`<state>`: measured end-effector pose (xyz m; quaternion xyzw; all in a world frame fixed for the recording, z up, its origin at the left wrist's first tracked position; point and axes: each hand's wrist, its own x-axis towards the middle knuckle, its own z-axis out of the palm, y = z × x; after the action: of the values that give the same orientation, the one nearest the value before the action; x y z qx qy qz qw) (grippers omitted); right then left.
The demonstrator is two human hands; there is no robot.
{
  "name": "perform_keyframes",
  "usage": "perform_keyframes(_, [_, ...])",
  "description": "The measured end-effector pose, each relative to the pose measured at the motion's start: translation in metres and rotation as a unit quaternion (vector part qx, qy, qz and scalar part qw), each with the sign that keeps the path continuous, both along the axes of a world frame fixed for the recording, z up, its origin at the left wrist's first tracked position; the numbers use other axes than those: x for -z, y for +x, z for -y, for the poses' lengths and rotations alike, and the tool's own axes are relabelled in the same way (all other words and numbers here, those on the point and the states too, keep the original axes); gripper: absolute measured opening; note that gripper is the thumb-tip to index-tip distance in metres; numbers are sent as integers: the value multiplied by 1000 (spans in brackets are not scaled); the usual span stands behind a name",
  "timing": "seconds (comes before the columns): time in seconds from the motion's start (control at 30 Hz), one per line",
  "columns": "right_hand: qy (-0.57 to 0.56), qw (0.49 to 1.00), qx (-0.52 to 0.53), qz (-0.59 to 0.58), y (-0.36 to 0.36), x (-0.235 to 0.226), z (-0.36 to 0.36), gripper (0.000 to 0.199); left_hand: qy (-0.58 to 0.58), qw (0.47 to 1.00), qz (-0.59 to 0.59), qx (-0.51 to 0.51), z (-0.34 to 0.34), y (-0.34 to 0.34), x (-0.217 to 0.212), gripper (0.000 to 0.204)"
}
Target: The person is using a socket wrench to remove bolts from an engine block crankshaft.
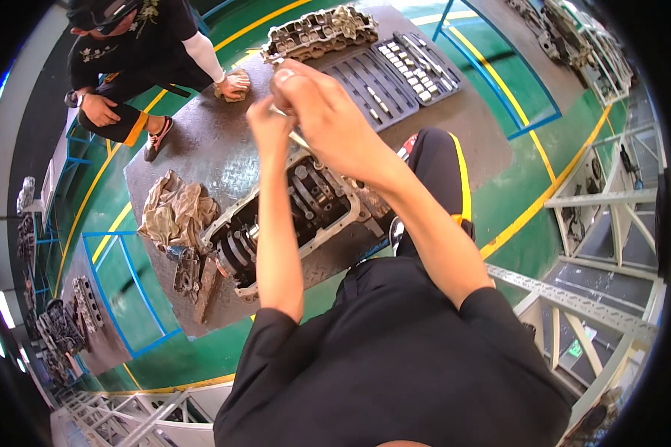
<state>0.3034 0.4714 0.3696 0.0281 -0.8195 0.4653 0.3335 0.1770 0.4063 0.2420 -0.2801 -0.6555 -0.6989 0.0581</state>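
Left hand and right hand together, both curled, grip too blurred for certainty; engine block below.

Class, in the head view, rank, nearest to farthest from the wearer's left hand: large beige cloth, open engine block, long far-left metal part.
1. Open engine block, below the left hand.
2. Large beige cloth, lower left.
3. Long metal part, far lower left.

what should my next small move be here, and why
Perhaps lower your left hand and right hand toward the engine block: they are raised close together, and its open side faces up nearby, with the tool case open beyond it. Whether they grip anything is too blurred to tell.
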Motion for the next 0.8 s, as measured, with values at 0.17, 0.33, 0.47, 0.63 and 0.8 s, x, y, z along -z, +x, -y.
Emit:
perform_keyframes(0.17, [-156, 984, -84, -27, -18, 14, 9, 30, -75, 992, 68, 71, 46, 113, 13, 21])
perform_keyframes(0.33, [-92, 980, -18, -174, -22, 13, 42, 25, -438, 855, -272, -47, -46, 35, 26, 36])
perform_keyframes(0.47, [-186, 981, -53, -8, -4, 10, -15, 29, -168, 975, -143, -24, 0, 4, -8, 37])
perform_keyframes(0.63, [-32, 985, -88, -145, -26, 13, 24, 15, -198, 948, -230, -98, 20, 109, 25, 46])
perform_keyframes(0.8, [93, 958, 141, -234, -16, 31, 0, 17, -105, 991, 65, 46, -38, 46, -40, 27])
